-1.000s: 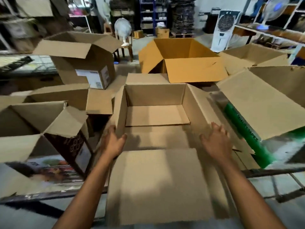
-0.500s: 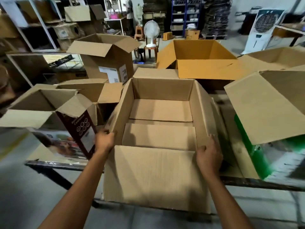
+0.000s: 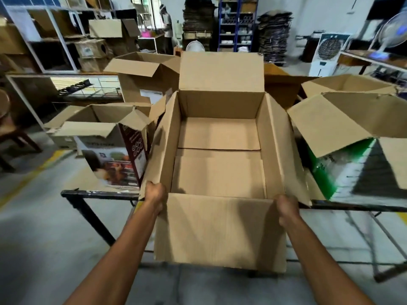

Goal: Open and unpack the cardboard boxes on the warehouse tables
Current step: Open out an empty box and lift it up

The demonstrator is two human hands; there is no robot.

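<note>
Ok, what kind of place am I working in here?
Most likely a warehouse or packing floor: open cardboard boxes crowd the metal-framed table, flattened cartons are stacked high at the back, and blue storage shelving stands beside them.

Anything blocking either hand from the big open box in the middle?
Nothing visible. The left hand grips the open box at its near-left corner and the right hand grips its near-right corner. Nothing lies between them.

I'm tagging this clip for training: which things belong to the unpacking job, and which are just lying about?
Job: large empty cardboard box, gripped by left hand and right hand; picture-printed box; green-printed box; labelled box.
Lying about: air cooler; pedestal fan; blue shelving; stacks of flattened cardboard.
</note>
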